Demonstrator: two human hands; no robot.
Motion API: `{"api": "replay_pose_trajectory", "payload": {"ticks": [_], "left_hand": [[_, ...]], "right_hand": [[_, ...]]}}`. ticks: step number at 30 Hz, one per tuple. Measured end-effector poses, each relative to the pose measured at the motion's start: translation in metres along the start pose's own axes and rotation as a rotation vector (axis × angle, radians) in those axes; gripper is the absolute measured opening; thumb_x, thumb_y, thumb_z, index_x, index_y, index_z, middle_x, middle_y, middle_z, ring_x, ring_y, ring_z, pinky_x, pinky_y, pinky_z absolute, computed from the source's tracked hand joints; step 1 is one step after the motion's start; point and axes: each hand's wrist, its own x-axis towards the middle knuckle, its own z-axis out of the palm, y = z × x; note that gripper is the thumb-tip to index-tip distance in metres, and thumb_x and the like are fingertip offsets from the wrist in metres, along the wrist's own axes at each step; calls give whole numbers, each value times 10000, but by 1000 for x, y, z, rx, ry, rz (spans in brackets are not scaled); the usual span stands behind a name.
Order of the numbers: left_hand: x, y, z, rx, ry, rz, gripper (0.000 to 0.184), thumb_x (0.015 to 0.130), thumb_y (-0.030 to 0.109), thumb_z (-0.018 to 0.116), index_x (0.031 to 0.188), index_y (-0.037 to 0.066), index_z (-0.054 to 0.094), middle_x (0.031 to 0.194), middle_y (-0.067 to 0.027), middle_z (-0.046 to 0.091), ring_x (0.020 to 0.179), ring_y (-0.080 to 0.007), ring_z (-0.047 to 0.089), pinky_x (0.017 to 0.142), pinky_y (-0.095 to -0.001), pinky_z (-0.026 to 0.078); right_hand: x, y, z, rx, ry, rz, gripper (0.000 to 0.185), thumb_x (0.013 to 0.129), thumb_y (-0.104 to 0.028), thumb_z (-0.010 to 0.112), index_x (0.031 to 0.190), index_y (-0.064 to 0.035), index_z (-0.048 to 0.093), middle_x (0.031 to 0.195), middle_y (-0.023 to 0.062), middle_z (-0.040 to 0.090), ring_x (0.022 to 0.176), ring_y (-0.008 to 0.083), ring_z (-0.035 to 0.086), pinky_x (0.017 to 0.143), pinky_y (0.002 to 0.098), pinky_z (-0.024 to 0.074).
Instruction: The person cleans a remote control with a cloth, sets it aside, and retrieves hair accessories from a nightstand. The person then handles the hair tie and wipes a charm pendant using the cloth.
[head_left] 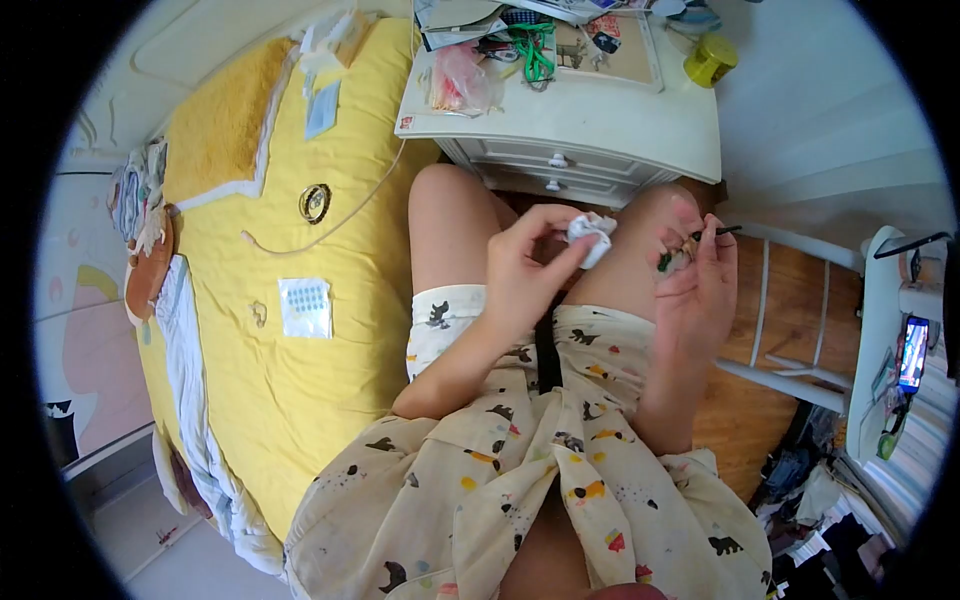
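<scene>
My left hand [532,262] is closed on a crumpled white tissue [592,238], pinched between thumb and fingers above my lap. To its right, my right hand [697,285] is turned palm up with the fingers curled. In it is a small object with a dark green part [665,262] and a thin black stem [722,231] sticking out past the fingers. Its exact kind is too small to make out. The two hands are apart, over my bare legs and the patterned cream clothing [480,460].
Left is a yellow bed [370,400] with a watch-like ring [314,203], a cable [330,228] and a sheet of blue dots [306,308]. Ahead stands a white drawer cabinet [600,125] bearing green scissors [533,52] and a yellow-green tin [711,60]. A phone [912,354] is at right.
</scene>
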Motion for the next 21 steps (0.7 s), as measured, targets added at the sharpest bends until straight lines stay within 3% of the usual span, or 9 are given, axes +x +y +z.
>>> {"api": "replay_pose_trajectory", "payload": {"ticks": [3, 6, 8, 10, 13, 16, 21], "left_hand": [[4, -4, -15, 8, 48, -28, 202, 796, -2, 698, 980, -25, 618, 905, -55, 667, 804, -80, 600, 725, -222, 490], [5, -8, -27, -129, 75, -79, 191, 813, -9, 684, 986, -28, 606, 915, -49, 654, 828, -81, 587, 748, -217, 472], [6, -8, -33, -181, 83, -94, 193, 819, -13, 676, 995, -28, 598, 924, -49, 649, 834, -82, 584, 747, -215, 467], [5, -7, -36, -224, 86, -109, 195, 826, -16, 669, 1005, -28, 591, 932, -49, 645, 839, -81, 581, 745, -213, 464], [5, -8, -39, -223, 87, -115, 193, 833, -12, 663, 1011, -22, 590, 928, -45, 645, 830, -78, 578, 739, -212, 462], [5, -9, -39, -249, 94, -123, 189, 834, -3, 665, 1008, -19, 592, 925, -39, 644, 821, -74, 576, 735, -211, 460], [6, -7, -42, -162, 78, -104, 239, 827, 14, 680, 1043, -19, 584, 941, -41, 649, 821, -75, 574, 742, -216, 461]], "right_hand": [[6, 2, -32, 3, -101, 39, 175, 977, -128, 459, 1132, -48, 450, 1102, 185, 579, 939, 196, 578, 762, 296, 480], [11, 12, -45, -527, 18, 43, 221, 966, -89, 469, 1178, -27, 458, 1080, 182, 539, 939, 193, 535, 767, 271, 449], [15, 14, -48, -609, 92, 112, 261, 955, -48, 466, 1208, 12, 443, 1136, 199, 497, 1024, 224, 498, 829, 279, 431], [19, 9, -50, -238, 114, 278, 321, 941, 2, 457, 1250, 68, 403, 1234, 228, 460, 1168, 277, 464, 960, 316, 430], [20, 4, -47, 107, -3, 286, 338, 932, 17, 444, 1245, 138, 410, 1338, 211, 433, 1214, 278, 480, 1085, 349, 363], [20, 5, -44, 93, -14, 318, 354, 923, 34, 440, 1263, 127, 401, 1359, 240, 416, 1305, 333, 373, 1138, 386, 281], [16, 12, -38, 125, 26, 417, 495, 920, 3, 482, 1368, 84, 291, 1426, 230, 333, 1335, 360, 309, 1151, 406, 244]]}}
